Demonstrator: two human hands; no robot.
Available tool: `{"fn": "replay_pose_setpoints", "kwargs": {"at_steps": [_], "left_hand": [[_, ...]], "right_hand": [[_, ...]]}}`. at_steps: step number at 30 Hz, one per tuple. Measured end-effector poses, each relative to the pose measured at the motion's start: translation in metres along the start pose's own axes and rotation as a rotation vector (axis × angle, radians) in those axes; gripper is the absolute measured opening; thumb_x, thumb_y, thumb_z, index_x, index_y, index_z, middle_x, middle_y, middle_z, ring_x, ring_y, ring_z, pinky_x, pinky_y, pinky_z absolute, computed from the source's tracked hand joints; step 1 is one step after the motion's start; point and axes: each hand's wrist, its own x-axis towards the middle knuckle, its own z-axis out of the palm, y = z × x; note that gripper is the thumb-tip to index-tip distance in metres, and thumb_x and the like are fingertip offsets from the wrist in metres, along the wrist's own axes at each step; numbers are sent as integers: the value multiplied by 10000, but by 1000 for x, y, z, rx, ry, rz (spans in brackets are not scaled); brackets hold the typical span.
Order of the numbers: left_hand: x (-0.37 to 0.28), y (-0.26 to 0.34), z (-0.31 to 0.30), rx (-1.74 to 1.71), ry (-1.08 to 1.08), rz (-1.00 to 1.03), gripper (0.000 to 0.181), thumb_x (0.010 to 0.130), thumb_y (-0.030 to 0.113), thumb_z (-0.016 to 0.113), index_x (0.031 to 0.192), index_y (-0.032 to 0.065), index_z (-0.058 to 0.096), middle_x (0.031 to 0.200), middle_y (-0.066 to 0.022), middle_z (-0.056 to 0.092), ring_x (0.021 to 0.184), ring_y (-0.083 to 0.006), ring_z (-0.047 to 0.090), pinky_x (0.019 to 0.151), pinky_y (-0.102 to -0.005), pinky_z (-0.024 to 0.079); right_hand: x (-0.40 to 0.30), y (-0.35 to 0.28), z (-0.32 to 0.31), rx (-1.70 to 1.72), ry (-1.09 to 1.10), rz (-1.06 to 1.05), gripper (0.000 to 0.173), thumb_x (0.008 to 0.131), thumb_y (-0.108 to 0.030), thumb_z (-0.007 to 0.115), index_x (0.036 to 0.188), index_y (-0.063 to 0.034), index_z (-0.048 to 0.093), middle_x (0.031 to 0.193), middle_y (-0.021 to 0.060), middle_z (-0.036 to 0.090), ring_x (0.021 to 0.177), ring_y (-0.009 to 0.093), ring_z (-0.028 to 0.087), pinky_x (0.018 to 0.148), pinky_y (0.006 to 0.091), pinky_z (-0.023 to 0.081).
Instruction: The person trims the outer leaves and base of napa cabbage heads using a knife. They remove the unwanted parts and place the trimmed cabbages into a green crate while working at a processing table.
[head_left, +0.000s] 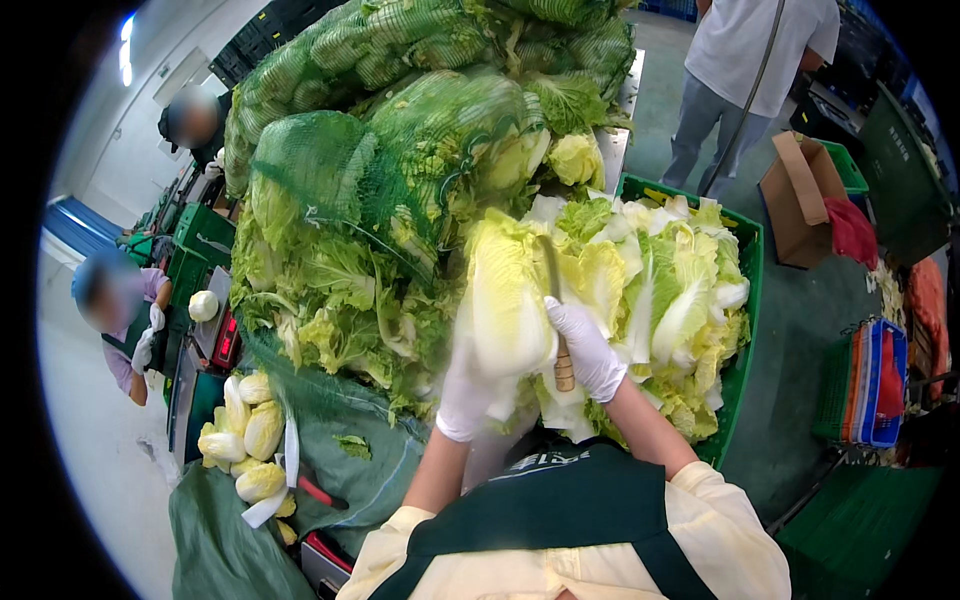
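Note:
A pale yellow napa cabbage (506, 300) stands upright in front of my chest, its white base downward. My left hand (466, 386), in a white glove and blurred, supports it from the left and below. In my white-gloved right hand (589, 349) is a curved-blade knife (553, 266) with a wooden handle, its blade pointing up along the cabbage's right side. Trimmed outer leaves (660, 300) are heaped in a green plastic crate (742, 360) to the right. On the left lie loose untrimmed cabbages (330, 300) and a green mesh sack (420, 150) full of cabbages.
Several trimmed cabbages (259, 431) lie at the lower left beside a red-handled tool (322, 491). Two people work along the left side, near a scale with a red display (226, 341). Another person (739, 82) stands at the upper right. Stacked baskets (862, 386) and a cardboard box (802, 199) stand right.

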Motion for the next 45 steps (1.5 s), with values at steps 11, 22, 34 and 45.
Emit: {"fn": "replay_pose_setpoints", "kwargs": {"at_steps": [11,22,34,45], "left_hand": [[-5,-11,-18,-425,113,-153,674,860,253,602,1454,143,304,1409,-79,427,1260,-285,448,1027,-480,394],[-4,19,12,-217,34,-86,782,864,153,594,1512,140,156,1483,-112,324,1311,-273,403,1076,-443,350],[4,-30,-16,-520,169,-60,710,887,410,565,1473,132,276,1443,-177,369,1272,-310,442,1067,-466,351],[14,-37,-51,-317,-7,-140,597,904,331,574,1409,80,377,1378,-106,478,1262,-272,460,1098,-459,319]], "right_hand": [[15,-10,-44,-544,282,10,496,804,-422,696,908,48,576,776,112,640,666,234,625,616,347,502],[1,-33,5,-373,-6,106,536,859,-472,651,946,56,618,704,78,619,590,217,572,577,346,480],[-4,2,15,-143,383,-63,289,847,-297,678,842,-10,644,668,19,629,506,128,535,479,275,430],[10,9,-11,-897,222,-291,811,764,-596,688,1135,114,565,788,196,627,760,267,633,706,364,503]]}}
